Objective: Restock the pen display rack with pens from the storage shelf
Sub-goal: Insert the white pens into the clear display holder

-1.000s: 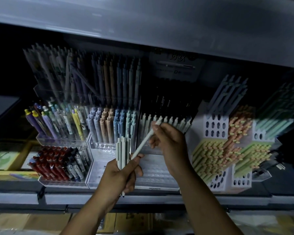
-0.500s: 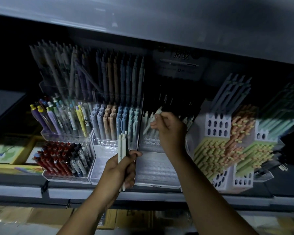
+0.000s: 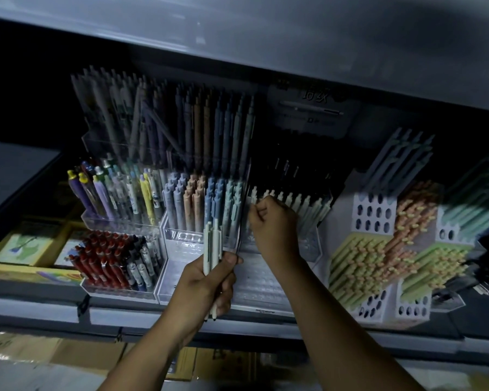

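While the left hand (image 3: 206, 289) grips a small bundle of pale grey-green plastic pens (image 3: 213, 244) upright, with fingers and thumb wrapped round the lower barrels, the right hand (image 3: 274, 224) is up at the middle tier of the clear plastic stepped display rack (image 3: 266, 280). Its fingers are curled at the left end of a row of pale mint-white pens (image 3: 302, 204) standing in that tier. The fingertips sit against the leftmost pen of the row, but motion blur hides whether they pinch it. The held bundle is just left of the rack's lower tier, whose rows of small sockets stand bare, and its clicker ends overlap the front of a clear bin of pastel blue, peach and teal pens (image 3: 203, 198).

Further left, a clear tray holds red-capped pens (image 3: 105, 258), with purple and yellow pens (image 3: 96, 193) in the bin behind it. To the right of the rack stand white perforated block holders (image 3: 373, 213) packed with slanted yellow-green and orange pens (image 3: 359, 263). A grey shelf board (image 3: 266, 38) overhangs everything, and brown cardboard boxes (image 3: 26, 348) sit below the shelf edge.
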The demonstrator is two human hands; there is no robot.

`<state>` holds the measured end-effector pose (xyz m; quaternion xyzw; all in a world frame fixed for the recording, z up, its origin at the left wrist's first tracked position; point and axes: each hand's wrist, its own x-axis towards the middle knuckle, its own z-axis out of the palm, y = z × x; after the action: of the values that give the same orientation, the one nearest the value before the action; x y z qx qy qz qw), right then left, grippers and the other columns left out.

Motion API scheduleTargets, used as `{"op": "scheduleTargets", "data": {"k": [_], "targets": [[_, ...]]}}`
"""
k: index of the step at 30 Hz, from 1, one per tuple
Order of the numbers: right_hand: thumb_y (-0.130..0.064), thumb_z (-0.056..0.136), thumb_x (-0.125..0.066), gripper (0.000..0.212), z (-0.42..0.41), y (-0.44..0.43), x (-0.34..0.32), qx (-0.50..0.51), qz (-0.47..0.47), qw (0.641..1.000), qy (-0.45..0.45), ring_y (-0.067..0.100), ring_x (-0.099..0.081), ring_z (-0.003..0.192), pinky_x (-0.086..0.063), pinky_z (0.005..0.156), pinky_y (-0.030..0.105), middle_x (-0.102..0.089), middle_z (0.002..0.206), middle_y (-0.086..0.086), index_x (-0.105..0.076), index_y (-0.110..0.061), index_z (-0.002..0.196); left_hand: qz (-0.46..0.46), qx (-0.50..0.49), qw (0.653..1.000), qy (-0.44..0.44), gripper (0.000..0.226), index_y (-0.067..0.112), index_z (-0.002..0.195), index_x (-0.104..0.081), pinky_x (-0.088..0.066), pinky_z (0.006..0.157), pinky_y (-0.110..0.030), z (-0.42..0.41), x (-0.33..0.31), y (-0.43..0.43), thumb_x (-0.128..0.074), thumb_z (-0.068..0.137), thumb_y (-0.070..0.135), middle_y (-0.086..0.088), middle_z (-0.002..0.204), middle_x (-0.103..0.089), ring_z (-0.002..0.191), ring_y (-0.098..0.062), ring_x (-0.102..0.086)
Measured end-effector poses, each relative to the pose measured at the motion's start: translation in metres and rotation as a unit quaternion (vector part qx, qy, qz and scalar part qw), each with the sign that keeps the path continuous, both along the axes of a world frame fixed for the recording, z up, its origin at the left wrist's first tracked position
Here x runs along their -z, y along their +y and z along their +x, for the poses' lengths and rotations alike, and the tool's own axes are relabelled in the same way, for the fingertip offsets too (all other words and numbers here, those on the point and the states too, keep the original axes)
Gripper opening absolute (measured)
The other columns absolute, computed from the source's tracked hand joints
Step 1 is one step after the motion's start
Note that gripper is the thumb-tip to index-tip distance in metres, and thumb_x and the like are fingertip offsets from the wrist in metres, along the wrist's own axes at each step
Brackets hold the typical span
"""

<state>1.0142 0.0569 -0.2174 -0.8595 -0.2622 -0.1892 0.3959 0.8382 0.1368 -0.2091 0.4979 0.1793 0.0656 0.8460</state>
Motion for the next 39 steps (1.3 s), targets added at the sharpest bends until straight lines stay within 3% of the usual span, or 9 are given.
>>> {"op": "scheduleTargets", "data": {"k": [10, 17, 19, 22, 25, 28, 32, 35, 39], "targets": [[-0.012, 0.093, -0.068, 0.032, 0.001, 0.0, 0.004, -0.002, -0.011, 1.0, 0.024, 0.022, -0.052, 0.055, -0.038, 0.053, 0.028, -0.056, 0.059, 0.011, -0.052, -0.004, 0.067, 0.007, -0.012, 1.0, 0.018, 0.041, -0.002, 0.112, -0.065, -0.025, 0.041, -0.022, 0.002, 0.001, 0.003, -0.065, 0.092, 0.033, -0.002, 0.057, -0.025, 0.041, -0.014, -0.024], [-0.026, 0.094, -0.072, 0.021, -0.017, -0.014, -0.009, -0.021, 0.025, 0.987, 0.157, 0.02, -0.065, 0.063, -0.052, 0.058, 0.035, -0.066, 0.072, 0.005, -0.066, -0.007, 0.089, -0.003, -0.004, 1.0, 0.003, 0.04, -0.002, 0.113, -0.061, -0.028, 0.041, -0.022, 0.004, -0.002, 0.0, -0.062, 0.094, 0.033, -0.003, 0.062, -0.036, 0.042, -0.013, -0.029], [-0.023, 0.096, -0.07, 0.017, -0.03, -0.019, -0.019, -0.056, 0.082, 0.971, 0.218, 0.018, -0.064, 0.056, -0.051, 0.052, 0.034, -0.065, 0.068, 0.004, -0.067, -0.007, 0.09, 0.012, -0.005, 1.0, 0.003, 0.035, -0.003, 0.106, -0.061, -0.033, 0.04, -0.023, 0.004, -0.003, -0.001, -0.063, 0.094, 0.03, -0.008, 0.062, -0.046, 0.037, -0.016, -0.034], [-0.022, 0.098, -0.067, 0.018, -0.046, -0.026, -0.032, -0.159, 0.156, 0.915, 0.336, 0.028, -0.056, 0.051, -0.044, 0.047, 0.033, -0.065, 0.069, 0.022, -0.07, -0.007, 0.09, 0.049, -0.003, 0.999, -0.002, 0.028, -0.001, 0.087, -0.061, -0.04, 0.039, -0.025, 0.005, -0.004, -0.003, -0.064, 0.096, 0.025, -0.014, 0.058, -0.055, 0.032, -0.02, -0.04], [-0.025, 0.098, -0.068, 0.016, -0.051, -0.034, -0.032, -0.225, 0.13, 0.889, 0.377, 0.03, -0.055, 0.057, -0.042, 0.048, 0.032, -0.069, 0.079, 0.021, -0.075, -0.013, 0.091, 0.062, -0.01, 0.998, -0.003, 0.034, -0.002, 0.074, -0.058, -0.035, 0.037, -0.023, 0.006, -0.003, -0.006, -0.065, 0.096, 0.022, -0.01, 0.05, -0.052, 0.029, -0.018, -0.035], [-0.024, 0.095, -0.071, 0.011, -0.053, -0.04, -0.03, -0.255, 0.106, 0.872, 0.405, 0.022, -0.061, 0.062, -0.044, 0.052, 0.032, -0.07, 0.074, 0.011, -0.077, -0.017, 0.091, 0.052, 0.014, 0.999, -0.001, 0.034, -0.001, 0.075, -0.055, -0.028, 0.038, -0.02, 0.006, -0.004, -0.006, -0.063, 0.096, 0.024, -0.007, 0.049, -0.05, 0.031, -0.015, -0.031], [-0.018, 0.096, -0.069, 0.015, -0.049, -0.044, -0.031, -0.214, 0.153, 0.878, 0.4, 0.015, -0.055, 0.055, -0.042, 0.051, 0.028, -0.063, 0.063, 0.003, -0.07, -0.007, 0.086, 0.061, 0.035, 0.997, 0.012, 0.042, -0.004, 0.08, -0.059, -0.028, 0.038, -0.019, 0.008, -0.006, -0.009, -0.057, 0.099, 0.034, -0.006, 0.044, -0.045, 0.031, -0.016, -0.029], [-0.013, 0.098, -0.064, 0.016, -0.035, -0.049, -0.034, -0.131, 0.261, 0.886, 0.361, 0.02, -0.056, 0.052, -0.041, 0.048, 0.029, -0.063, 0.062, 0.007, -0.065, 0.003, 0.094, 0.045, 0.018, 0.998, 0.025, 0.042, 0.0, 0.093, -0.068, -0.025, 0.039, -0.017, 0.011, -0.004, -0.007, -0.05, 0.104, 0.036, -0.007, 0.051, -0.05, 0.032, -0.016, -0.029], [-0.011, 0.1, -0.062, 0.012, -0.012, -0.055, -0.037, -0.039, 0.349, 0.904, 0.243, 0.03, -0.069, 0.06, -0.054, 0.053, 0.035, -0.07, 0.066, 0.013, -0.064, -0.004, 0.09, 0.035, 0.005, 0.999, 0.033, 0.04, -0.006, 0.111, -0.054, -0.024, 0.04, -0.017, 0.012, -0.002, -0.002, -0.049, 0.105, 0.034, -0.01, 0.058, -0.054, 0.031, -0.015, -0.027]]}}
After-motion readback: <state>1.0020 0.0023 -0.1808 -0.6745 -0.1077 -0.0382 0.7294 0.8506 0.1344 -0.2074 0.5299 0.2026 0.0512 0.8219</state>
